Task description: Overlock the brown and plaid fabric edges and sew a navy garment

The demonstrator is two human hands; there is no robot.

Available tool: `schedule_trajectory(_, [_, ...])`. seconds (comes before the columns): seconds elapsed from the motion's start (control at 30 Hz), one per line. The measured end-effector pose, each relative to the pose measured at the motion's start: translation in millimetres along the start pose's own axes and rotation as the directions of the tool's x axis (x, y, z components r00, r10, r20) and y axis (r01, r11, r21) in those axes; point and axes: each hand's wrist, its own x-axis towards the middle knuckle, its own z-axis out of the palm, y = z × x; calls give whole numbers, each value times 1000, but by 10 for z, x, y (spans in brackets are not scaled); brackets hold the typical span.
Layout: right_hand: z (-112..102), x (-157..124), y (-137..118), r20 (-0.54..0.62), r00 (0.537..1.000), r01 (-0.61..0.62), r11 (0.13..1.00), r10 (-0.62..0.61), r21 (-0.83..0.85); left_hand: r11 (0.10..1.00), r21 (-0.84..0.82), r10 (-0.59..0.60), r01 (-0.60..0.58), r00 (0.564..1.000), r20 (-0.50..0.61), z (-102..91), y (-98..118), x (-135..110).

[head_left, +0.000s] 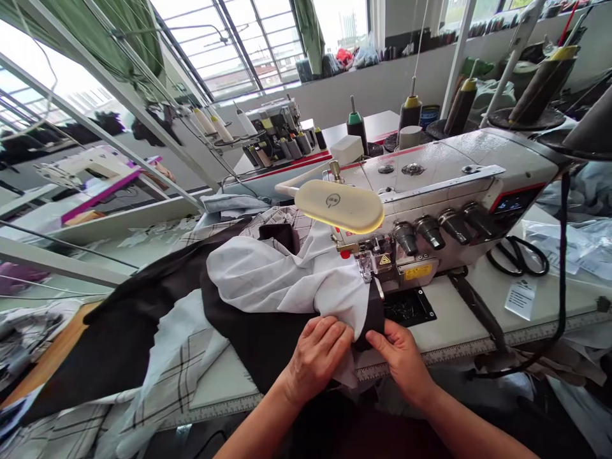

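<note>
White fabric lies bunched over black fabric, and both run up to the presser foot of a serger. My left hand is closed on the white fabric near the table's front edge, its fingertips curled under and partly hidden. Just right of it, my right hand pinches the edge of the black fabric between thumb and fingers. The fabric edge stretches from my right hand up to the foot. A lamp hangs over the sewing area.
Black scissors and a white label lie on the table right of the machine. A measuring tape runs along the front edge. Checked fabric drapes at left. Thread cones stand behind the serger.
</note>
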Motion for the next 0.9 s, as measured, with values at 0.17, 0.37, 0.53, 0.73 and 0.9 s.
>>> schedule_trajectory(0.17, [-10, 9, 59, -34, 999, -4, 1000, 3, -31, 999, -9, -32, 32, 998, -63, -252, 50, 93])
schedule_trajectory(0.37, [86, -103, 12, 38, 999, -39, 990, 34, 138, 985, -173, 4, -11, 999, -39, -283, 277, 291])
schedule_trajectory(0.53, [110, -19, -45, -17, 1000, 14, 983, -11, 181, 986, -159, 46, -49, 999, -17, -104, 241, 408])
schedule_trajectory(0.73, [142, 103, -140, -17, 998, 66, 979, -64, 194, 964, -264, -61, 28, 991, -119, -59, 157, 542])
schedule_trajectory(0.9, [179, 131, -87, -95, 995, 54, 956, -27, 288, 982, -189, -49, 27, 992, -116, -10, 146, 625])
